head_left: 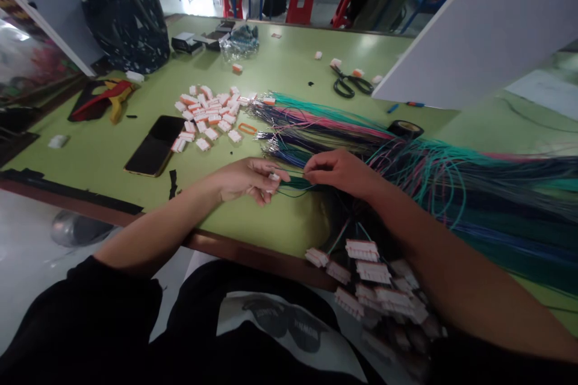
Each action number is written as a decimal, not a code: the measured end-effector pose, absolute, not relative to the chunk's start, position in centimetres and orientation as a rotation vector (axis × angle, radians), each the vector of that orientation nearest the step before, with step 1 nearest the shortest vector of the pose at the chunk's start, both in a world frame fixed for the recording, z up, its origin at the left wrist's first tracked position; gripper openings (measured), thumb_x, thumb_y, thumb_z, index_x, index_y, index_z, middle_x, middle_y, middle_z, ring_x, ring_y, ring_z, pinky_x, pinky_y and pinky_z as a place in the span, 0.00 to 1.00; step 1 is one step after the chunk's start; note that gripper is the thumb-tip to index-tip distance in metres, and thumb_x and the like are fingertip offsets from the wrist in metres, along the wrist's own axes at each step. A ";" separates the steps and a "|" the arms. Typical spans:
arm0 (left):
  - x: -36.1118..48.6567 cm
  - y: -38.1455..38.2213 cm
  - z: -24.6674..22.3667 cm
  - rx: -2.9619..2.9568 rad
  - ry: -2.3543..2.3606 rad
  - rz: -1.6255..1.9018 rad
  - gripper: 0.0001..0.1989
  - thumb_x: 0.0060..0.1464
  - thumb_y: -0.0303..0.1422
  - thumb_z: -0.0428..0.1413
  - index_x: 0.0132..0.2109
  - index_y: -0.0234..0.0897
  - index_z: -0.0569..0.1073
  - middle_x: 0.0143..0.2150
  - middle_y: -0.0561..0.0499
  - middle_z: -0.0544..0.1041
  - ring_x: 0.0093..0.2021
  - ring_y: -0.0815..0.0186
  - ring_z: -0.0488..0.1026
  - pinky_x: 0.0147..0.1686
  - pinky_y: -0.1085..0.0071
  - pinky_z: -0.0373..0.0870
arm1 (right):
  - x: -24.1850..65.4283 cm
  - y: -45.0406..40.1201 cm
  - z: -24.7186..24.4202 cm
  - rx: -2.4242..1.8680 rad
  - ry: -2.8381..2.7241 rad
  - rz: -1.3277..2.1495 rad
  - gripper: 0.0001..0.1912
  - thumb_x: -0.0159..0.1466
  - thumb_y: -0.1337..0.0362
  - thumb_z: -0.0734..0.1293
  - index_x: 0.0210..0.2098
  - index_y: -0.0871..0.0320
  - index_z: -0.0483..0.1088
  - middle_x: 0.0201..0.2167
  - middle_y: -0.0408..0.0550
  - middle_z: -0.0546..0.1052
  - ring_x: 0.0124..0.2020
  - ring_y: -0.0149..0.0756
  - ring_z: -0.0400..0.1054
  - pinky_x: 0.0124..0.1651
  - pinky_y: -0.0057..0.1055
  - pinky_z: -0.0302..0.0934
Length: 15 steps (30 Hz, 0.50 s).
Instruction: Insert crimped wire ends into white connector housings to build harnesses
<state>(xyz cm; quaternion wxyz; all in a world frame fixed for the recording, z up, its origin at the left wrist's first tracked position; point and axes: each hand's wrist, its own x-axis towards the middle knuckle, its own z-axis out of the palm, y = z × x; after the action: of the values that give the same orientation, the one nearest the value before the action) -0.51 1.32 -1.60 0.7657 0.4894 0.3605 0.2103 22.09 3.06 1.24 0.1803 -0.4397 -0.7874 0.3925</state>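
My left hand [253, 179] is closed around a small white connector housing [273, 177], which shows between thumb and fingers. To its right, my right hand [336, 171] pinches a thin dark green wire [295, 172] that runs toward the housing. Whether the wire's tip is inside the housing I cannot tell. Beyond both hands, bundles of loose wires [334, 126] in teal, pink, dark blue and green lie with their metal-tipped ends pointing left. A pile of white and orange connector housings [210, 111] is on the table behind my left hand. Below my right forearm hang several wired connectors [372, 271].
A phone [156, 145] lies left of the pile. Black scissors [350, 81] and a tape roll [405, 128] are farther back. A dark plastic bag [126, 21] stands at the back left, near red-and-yellow pliers [106, 99]. A pale panel [478, 36] slants in at right.
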 end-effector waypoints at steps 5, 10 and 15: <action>-0.5 0.8 -0.6 1.088 0.797 0.430 0.17 0.47 0.38 0.62 0.41 0.31 0.74 0.25 0.53 0.72 0.22 0.75 0.69 0.21 0.80 0.67 | 22.1 3.0 1.4 -1.264 -2.236 1.098 0.09 0.48 0.59 0.64 0.19 0.59 0.69 0.15 0.39 0.67 0.20 0.25 0.56 0.26 0.25 0.51; -0.4 0.6 -0.3 1.097 0.824 0.430 0.16 0.52 0.41 0.57 0.38 0.30 0.74 0.23 0.53 0.72 0.21 0.75 0.69 0.20 0.80 0.67 | 22.0 2.6 1.9 -1.267 -2.237 1.092 0.09 0.48 0.60 0.63 0.18 0.59 0.69 0.15 0.39 0.68 0.20 0.26 0.57 0.25 0.25 0.51; -0.5 0.7 -0.5 1.103 0.815 0.423 0.16 0.52 0.42 0.57 0.38 0.30 0.73 0.23 0.52 0.72 0.21 0.75 0.69 0.19 0.80 0.67 | 22.0 2.6 1.9 -1.277 -2.225 1.105 0.10 0.49 0.60 0.63 0.17 0.59 0.69 0.16 0.40 0.68 0.20 0.27 0.59 0.26 0.25 0.52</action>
<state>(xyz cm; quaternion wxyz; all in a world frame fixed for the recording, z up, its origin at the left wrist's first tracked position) -0.46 0.74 -0.53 0.7533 0.5053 0.3735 0.1940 22.03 2.55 1.88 0.1733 -0.4501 -0.7847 0.3895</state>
